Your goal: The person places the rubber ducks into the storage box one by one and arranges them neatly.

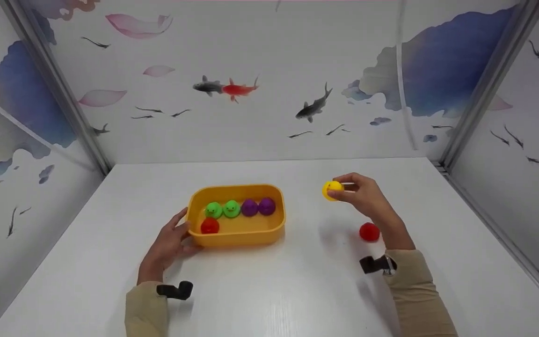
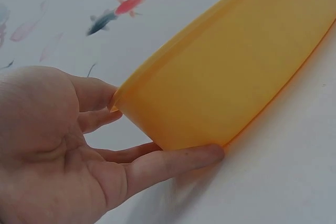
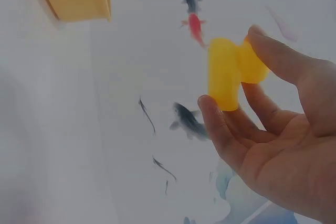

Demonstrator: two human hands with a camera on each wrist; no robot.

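Observation:
In the head view my left hand point(image 1: 166, 243) holds the left end of a yellow-orange plastic basin point(image 1: 236, 239). The left wrist view shows the thumb along the bottom of the basin wall point(image 2: 220, 66), with other fingers at the rim and corner. Inside the basin are two green toy ducks point(image 1: 231, 208), two purple toys point(image 1: 266, 206) and a red toy point(image 1: 210, 226). My right hand point(image 1: 365, 199) pinches a yellow toy duck point(image 3: 224, 74) between thumb and fingers, above the table right of the basin. Another red toy point(image 1: 369, 232) lies below the right wrist.
The white table point(image 1: 269, 290) is enclosed by white panels point(image 1: 269, 131) printed with fish and petals. Metal posts point(image 1: 59, 89) stand at the back corners. A black wrist camera point(image 1: 176, 290) sits on the left sleeve, another point(image 1: 375, 265) on the right.

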